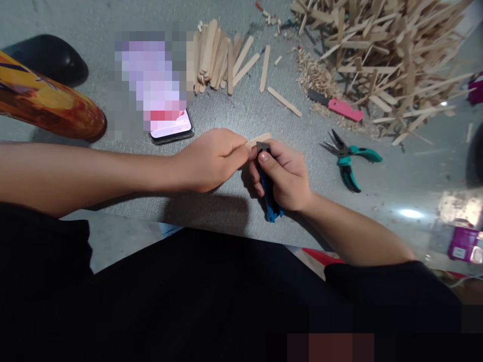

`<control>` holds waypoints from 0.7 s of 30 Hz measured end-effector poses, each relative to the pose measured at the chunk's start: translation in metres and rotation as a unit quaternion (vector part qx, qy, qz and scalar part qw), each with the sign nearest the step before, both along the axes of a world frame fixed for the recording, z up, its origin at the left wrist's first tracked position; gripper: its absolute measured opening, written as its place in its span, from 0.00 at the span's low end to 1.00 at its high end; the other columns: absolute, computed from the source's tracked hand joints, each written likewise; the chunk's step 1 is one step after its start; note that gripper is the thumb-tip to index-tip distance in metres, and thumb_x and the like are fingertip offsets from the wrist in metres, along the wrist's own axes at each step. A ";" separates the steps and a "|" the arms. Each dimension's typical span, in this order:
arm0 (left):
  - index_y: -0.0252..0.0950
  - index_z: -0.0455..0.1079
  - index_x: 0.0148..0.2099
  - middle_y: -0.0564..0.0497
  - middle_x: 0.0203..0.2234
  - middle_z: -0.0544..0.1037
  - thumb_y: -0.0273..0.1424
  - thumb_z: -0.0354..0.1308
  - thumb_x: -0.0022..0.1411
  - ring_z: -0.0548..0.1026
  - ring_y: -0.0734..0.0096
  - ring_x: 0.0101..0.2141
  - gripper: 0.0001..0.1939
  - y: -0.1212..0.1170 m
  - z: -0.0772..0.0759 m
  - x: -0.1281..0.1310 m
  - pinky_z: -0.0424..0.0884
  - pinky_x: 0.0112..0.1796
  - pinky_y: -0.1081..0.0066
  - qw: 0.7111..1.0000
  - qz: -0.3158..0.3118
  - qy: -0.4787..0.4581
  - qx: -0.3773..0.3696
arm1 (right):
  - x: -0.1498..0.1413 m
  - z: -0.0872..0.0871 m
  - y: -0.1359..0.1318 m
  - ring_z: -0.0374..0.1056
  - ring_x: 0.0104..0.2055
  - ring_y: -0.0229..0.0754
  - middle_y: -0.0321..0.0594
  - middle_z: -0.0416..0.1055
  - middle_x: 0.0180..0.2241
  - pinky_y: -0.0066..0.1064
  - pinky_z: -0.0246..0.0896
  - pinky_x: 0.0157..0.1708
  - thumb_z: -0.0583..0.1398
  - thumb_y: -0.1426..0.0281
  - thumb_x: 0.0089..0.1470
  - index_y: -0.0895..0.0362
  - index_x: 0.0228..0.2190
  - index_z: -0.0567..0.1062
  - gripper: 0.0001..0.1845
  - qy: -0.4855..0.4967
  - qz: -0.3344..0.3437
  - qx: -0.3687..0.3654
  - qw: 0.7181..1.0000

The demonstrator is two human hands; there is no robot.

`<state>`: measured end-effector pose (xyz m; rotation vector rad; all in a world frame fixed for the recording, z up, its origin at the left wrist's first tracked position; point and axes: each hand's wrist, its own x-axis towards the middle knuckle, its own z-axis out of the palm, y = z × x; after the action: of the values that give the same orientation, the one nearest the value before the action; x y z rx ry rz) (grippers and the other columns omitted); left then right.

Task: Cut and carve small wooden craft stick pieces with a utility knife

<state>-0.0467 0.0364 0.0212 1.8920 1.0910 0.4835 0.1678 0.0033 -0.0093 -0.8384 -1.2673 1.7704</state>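
Observation:
Between the closed fingers of my left hand (215,160) is one end of a wooden craft stick (263,137). Its rounded far end sticks out to the right. My right hand (285,173) is wrapped round a blue utility knife (268,193), its thumb lying near the blade. The short metal blade (263,146) is up against the stick or just in front of it; I cannot tell whether it cuts in. Both hands are close together over the table's near edge.
Craft sticks (215,55) lie beyond my hands, beside a phone (171,128). A large stick heap (362,45), shavings (317,75), a pink cutter (345,109) and open teal pliers (347,158) are to the right. An orange can (49,100) and black mouse (56,58) stand left.

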 end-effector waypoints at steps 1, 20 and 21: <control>0.40 0.65 0.25 0.53 0.18 0.67 0.34 0.52 0.79 0.71 0.67 0.27 0.25 -0.001 0.000 0.000 0.64 0.34 0.64 1.000 0.001 0.013 0.008 | 0.000 0.000 0.000 0.63 0.16 0.34 0.26 0.72 0.25 0.29 0.66 0.18 0.69 0.52 0.77 0.52 0.43 0.76 0.18 -0.001 0.000 0.002 1.000; 0.41 0.67 0.24 0.50 0.18 0.69 0.38 0.55 0.77 0.76 0.61 0.30 0.25 0.002 -0.002 -0.004 0.65 0.35 0.63 0.999 -0.032 0.036 0.010 | 0.001 0.014 -0.002 0.61 0.16 0.33 0.28 0.69 0.21 0.28 0.56 0.14 0.68 0.48 0.76 0.52 0.34 0.73 0.25 -0.074 0.027 -0.016 0.997; 0.41 0.67 0.24 0.50 0.18 0.68 0.37 0.55 0.77 0.75 0.62 0.29 0.25 0.002 -0.001 -0.004 0.64 0.35 0.63 0.999 -0.032 0.023 -0.002 | 0.001 0.013 -0.002 0.61 0.15 0.33 0.27 0.69 0.21 0.28 0.57 0.14 0.69 0.48 0.76 0.52 0.35 0.73 0.24 -0.061 0.027 -0.013 0.998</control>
<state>-0.0502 0.0380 0.0206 1.9362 1.0580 0.4029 0.1690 0.0017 0.0041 -0.9468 -1.3594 1.8052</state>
